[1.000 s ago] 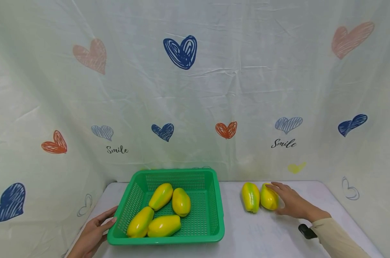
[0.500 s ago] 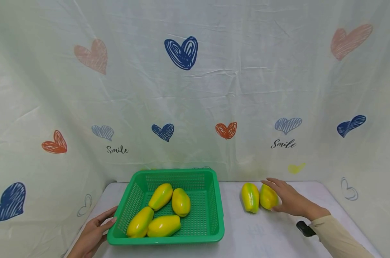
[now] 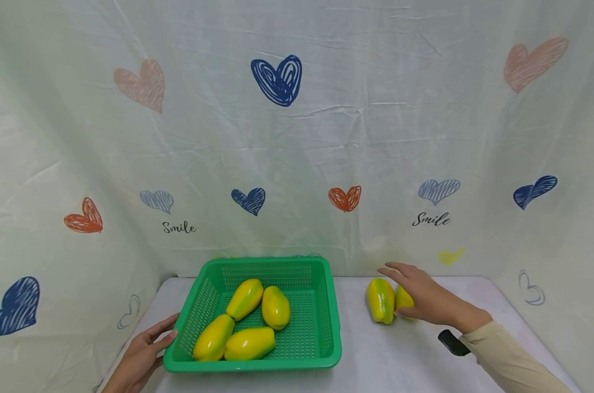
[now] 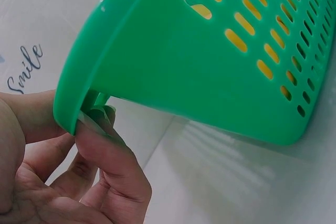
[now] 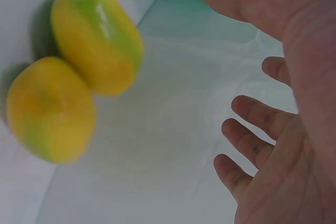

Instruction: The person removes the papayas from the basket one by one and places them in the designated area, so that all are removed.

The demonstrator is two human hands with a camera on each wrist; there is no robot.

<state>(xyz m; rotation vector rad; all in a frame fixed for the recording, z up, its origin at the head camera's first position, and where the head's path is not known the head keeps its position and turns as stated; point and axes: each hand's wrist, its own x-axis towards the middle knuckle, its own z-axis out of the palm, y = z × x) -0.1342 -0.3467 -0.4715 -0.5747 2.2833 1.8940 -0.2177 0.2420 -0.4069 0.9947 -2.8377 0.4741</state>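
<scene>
My left hand [image 3: 139, 352] pinches the left rim of a green plastic basket [image 3: 252, 367]. In the left wrist view, the thumb and fingers [image 4: 118, 171] close round the rim at its corner. Inside the basket lie several yellow papayas [image 3: 250, 344]. To its right, two more papayas stand side by side on the table: one [image 3: 381, 300] fully visible, the other [image 3: 403, 298] partly covered by my right hand [image 3: 431, 299]. That hand hovers over them with its fingers spread and grips nothing. In the right wrist view both papayas [image 5: 97, 35] sit apart from the fingers.
A white cloth covers the table [image 3: 375, 360]. Behind it hangs a pale curtain [image 3: 306, 147] printed with hearts and the word Smile. A black strap-like piece [image 3: 453, 343] shows beneath my right wrist, by the beige sleeve [image 3: 508, 355].
My right hand has moved left and slightly up, from the right-hand papaya to above the pair. The left hand, basket and papayas have stayed where they were.
</scene>
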